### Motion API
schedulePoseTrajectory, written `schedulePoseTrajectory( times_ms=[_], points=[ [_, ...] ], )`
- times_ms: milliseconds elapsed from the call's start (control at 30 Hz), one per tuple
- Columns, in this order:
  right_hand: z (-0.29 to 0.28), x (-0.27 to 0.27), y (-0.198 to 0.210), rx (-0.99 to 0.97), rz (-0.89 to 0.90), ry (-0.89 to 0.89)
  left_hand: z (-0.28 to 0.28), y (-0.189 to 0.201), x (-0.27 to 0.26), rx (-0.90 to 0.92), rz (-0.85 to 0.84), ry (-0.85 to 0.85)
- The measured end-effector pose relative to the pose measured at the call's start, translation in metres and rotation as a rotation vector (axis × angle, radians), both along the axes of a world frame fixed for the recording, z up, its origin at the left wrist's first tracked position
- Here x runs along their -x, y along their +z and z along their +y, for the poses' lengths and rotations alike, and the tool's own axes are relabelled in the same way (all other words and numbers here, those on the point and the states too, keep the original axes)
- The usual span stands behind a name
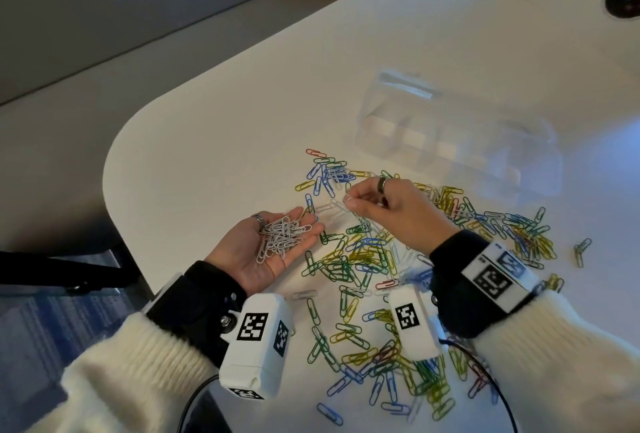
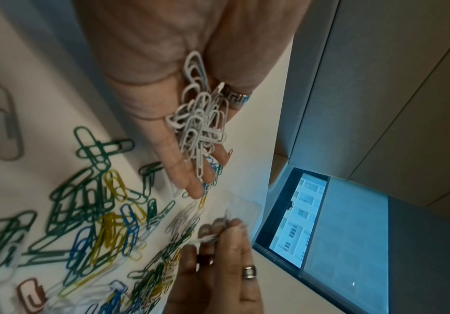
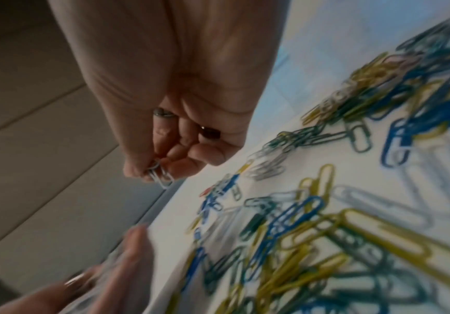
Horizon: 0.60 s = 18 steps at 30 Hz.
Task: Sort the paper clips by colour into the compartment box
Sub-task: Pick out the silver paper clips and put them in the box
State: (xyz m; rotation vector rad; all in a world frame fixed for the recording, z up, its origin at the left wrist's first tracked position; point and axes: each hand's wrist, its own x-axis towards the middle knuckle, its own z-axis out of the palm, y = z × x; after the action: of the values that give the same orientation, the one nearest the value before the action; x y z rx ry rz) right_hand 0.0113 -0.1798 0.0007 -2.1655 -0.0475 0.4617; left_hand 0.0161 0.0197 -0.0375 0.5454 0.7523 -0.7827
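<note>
- Head view: the left hand [image 1: 266, 249] lies palm up with fingers spread, and it carries a heap of white clips [image 1: 281, 235]. The right hand [image 1: 391, 211] pinches one or two white clips in its grip, just beside the left fingertips. The clear box [image 1: 460, 142] stands far right on the tabletop [image 1: 207, 121], well apart from both hands, and the mixed clips [image 1: 381, 277] lie between.
- Left wrist view: the white clips reach to the fingertips [image 2: 194, 189] of the flat palm. I judge that a small tilt could let them slide off into the mixed clips.
- Right wrist view: thumb and finger press together on the small clips; the picture is blurred. Clips hooked together could drag another colour along.
</note>
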Motion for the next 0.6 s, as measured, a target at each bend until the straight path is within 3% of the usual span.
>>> schedulePoseTrajectory(
  times_ms=[100,267,400,500,600],
  points=[
    [0.016,0.011,0.013,-0.03,-0.022,0.096,-0.012,0.005,0.002,0.062,-0.021,-0.067],
    [0.04,0.019,0.01,0.178,-0.251,0.22,-0.031,0.021,0.004,0.145,-0.058,-0.076],
    [0.02,0.012,0.022,0.129,-0.322,-0.072,-0.032,0.022,0.0,0.032,-0.046,-0.087],
    [-0.024,-0.007,0.017,0.392,-0.401,-0.272,-0.034,0.025,-0.008,0.027,0.008,-0.065],
    [-0.068,-0.021,0.002,0.666,-0.201,-0.296,-0.043,0.033,-0.023,0.07,0.004,-0.059]
  ],
)
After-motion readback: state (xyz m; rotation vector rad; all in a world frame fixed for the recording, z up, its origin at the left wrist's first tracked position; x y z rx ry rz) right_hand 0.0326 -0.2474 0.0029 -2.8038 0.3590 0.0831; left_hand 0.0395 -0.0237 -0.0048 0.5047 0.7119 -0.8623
